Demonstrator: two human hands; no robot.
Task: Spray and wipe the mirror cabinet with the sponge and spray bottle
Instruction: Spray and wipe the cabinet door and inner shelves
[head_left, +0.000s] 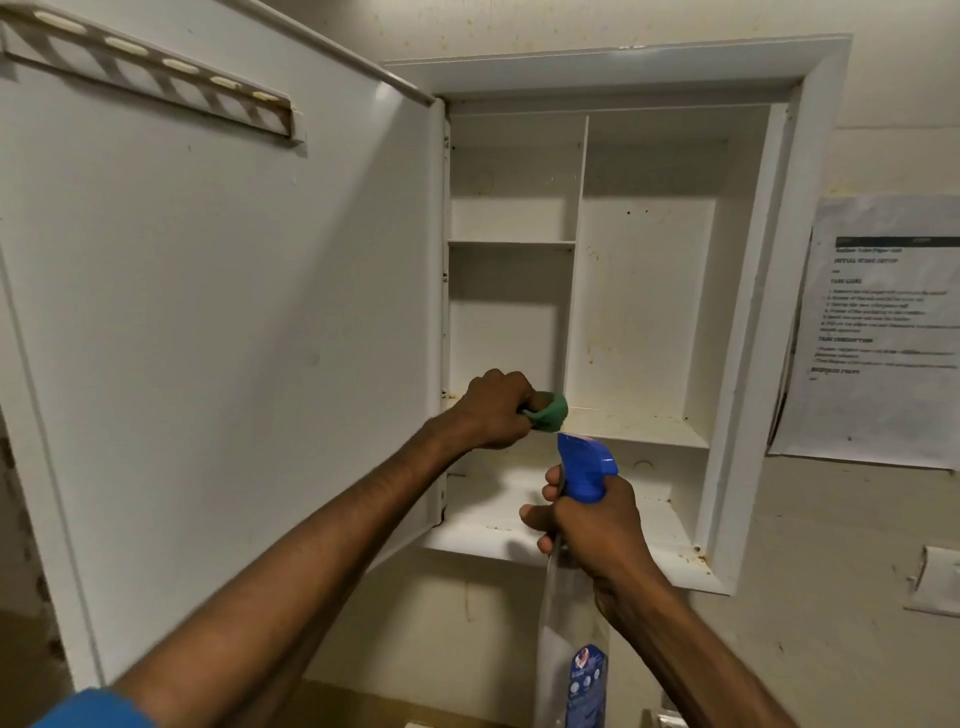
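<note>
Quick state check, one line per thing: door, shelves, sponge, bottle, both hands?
cabinet door: swung fully open to the left
cabinet shelves: bare, brownish stains along edges
green sponge: squeezed in the left hand, at the lower shelf's front edge
spray bottle: upright, nozzle pointing into the cabinet
left hand: grips the sponge
right hand: grips the bottle neck
paper sheet: stuck on the wall

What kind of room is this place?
Probably a bathroom: a white recessed wall cabinet with its door open, stained shelves, and a printed paper sheet on the wall.
</note>
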